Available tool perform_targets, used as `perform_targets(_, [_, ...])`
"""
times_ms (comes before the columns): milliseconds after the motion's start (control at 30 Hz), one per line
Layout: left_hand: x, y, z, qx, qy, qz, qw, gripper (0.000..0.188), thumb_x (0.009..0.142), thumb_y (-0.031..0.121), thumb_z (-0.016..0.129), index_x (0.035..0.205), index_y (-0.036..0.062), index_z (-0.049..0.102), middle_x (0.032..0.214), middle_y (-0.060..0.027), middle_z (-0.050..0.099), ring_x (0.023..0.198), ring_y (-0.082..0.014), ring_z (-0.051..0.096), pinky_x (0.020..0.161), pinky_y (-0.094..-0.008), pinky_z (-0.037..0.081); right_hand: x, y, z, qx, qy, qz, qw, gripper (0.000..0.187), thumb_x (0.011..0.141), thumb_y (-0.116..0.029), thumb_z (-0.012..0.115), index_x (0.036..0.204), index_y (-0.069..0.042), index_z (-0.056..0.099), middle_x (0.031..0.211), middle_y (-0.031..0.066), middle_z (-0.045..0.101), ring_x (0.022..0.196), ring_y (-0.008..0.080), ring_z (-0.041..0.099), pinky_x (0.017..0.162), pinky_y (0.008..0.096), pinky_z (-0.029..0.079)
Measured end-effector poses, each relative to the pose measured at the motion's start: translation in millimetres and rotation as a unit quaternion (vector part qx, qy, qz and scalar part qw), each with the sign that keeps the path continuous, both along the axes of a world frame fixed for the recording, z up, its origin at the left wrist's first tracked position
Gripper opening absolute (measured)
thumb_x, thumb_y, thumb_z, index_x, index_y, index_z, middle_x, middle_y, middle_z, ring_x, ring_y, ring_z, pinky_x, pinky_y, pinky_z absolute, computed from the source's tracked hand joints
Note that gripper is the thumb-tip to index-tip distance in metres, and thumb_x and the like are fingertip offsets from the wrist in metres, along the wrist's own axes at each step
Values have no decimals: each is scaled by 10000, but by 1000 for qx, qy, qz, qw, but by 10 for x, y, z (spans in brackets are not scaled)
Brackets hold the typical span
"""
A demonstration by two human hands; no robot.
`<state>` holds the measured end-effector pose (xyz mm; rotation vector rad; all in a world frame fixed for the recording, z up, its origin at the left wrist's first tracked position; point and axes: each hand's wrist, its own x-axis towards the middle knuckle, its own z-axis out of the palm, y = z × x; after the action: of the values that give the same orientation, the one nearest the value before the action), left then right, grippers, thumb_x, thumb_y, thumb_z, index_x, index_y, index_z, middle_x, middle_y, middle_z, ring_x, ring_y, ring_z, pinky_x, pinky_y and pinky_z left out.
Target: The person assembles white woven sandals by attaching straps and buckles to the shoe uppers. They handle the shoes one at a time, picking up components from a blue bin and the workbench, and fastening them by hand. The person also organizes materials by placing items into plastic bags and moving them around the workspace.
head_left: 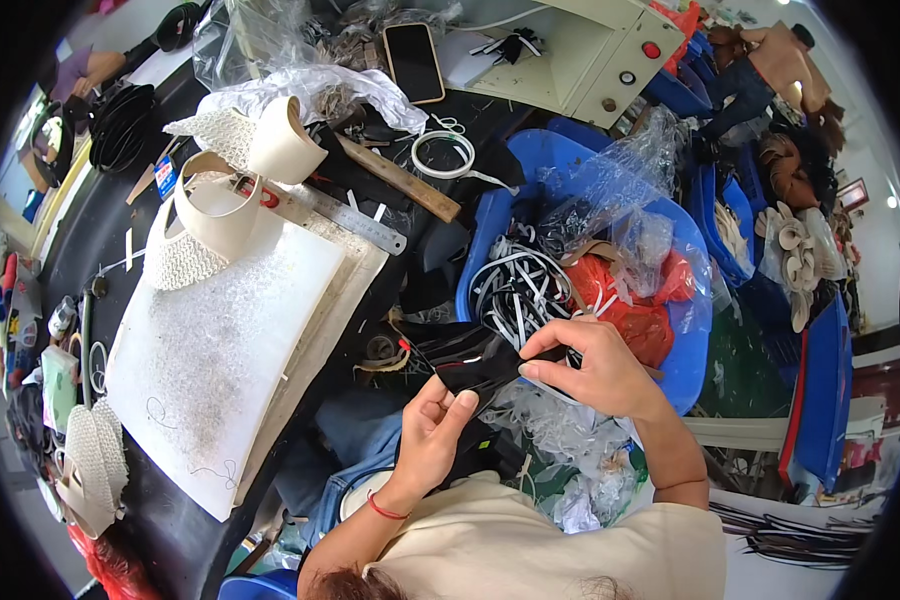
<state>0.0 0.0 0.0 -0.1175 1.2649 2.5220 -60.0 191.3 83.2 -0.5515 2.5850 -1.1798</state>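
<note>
Flexible black strip [478,373], one — held in front of the torso, between the two hands, long axis slanting up from left to right. Left hand [430,432]: thumb and fingers narrowed on the lower left end. Right hand [598,368]: thumb and forefinger pinched close at the upper right end; neither hand is nearer, both touch it. Beyond the right hand, blue plastic tub [694,372] with bundled black and white strips [515,290] and red plastic bag [625,325]. To the left, black worktable [155,485], carrying white sheet [220,360], cream woven shoe uppers [215,215], steel ruler [355,222], white tape roll [443,154] and smartphone [414,63]. Room: pale machine housing [595,62] at the far side — blue crates [824,395] along the right.
</note>
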Motion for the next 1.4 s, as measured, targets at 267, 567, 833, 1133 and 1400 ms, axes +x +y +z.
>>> perform_targets(267, [8, -25, 4, 44, 0, 11, 999, 328, 919, 125, 526, 1207, -25, 477, 1034, -18, 588, 839, -29, 484, 755, -187, 384, -71, -27, -79, -33, -46, 11, 998, 163, 762, -126, 689, 841, -15, 601, 759, 83, 656, 717, 158, 634, 568, 281, 451])
perform_targets(567, [48, -101, -59, 99, -50, -22, 994, 330, 914, 113, 525, 1219, 0, 473, 1006, -25, 598, 875, -56, 528, 783, -211, 418, -90, -58, -95, -68, -135, 2, 989, 214, 750, -113, 711, 861, -7, 562, 798, 57, 635, 763, 127, 614, 674, 273, 477])
perform_targets(833, [20, -182, -129, 178, -80, -55, 979, 318, 897, 102, 535, 1195, 8, 482, 1171, -89, 561, 1075, -163, 539, 951, -346, 413, -209, -84, -83, -33, -147, 57, 987, 207, 778, -161, 694, 876, 2, 611, 771, 63, 636, 748, 123, 603, 668, 262, 463])
perform_targets(1133, [-11, -63, 22, 139, -112, -5, 984, 336, 810, 37, 645, 1117, 32, 510, 1079, -59, 592, 972, -119, 567, 874, -294, 452, -212, -107, -283, -82, -165, 137, 973, 182, 790, -191, 667, 818, -13, 646, 679, 51, 580, 616, 118, 517, 563, 268, 391])
perform_targets(1400, [-6, -33, -36, 130, -123, 30, 983, 318, 777, -16, 662, 1063, 29, 532, 1023, -47, 617, 907, -95, 579, 822, -257, 463, -174, -177, -390, -120, -131, 144, 973, 131, 761, -143, 672, 731, -27, 618, 648, 35, 549, 599, 137, 505, 560, 287, 371])
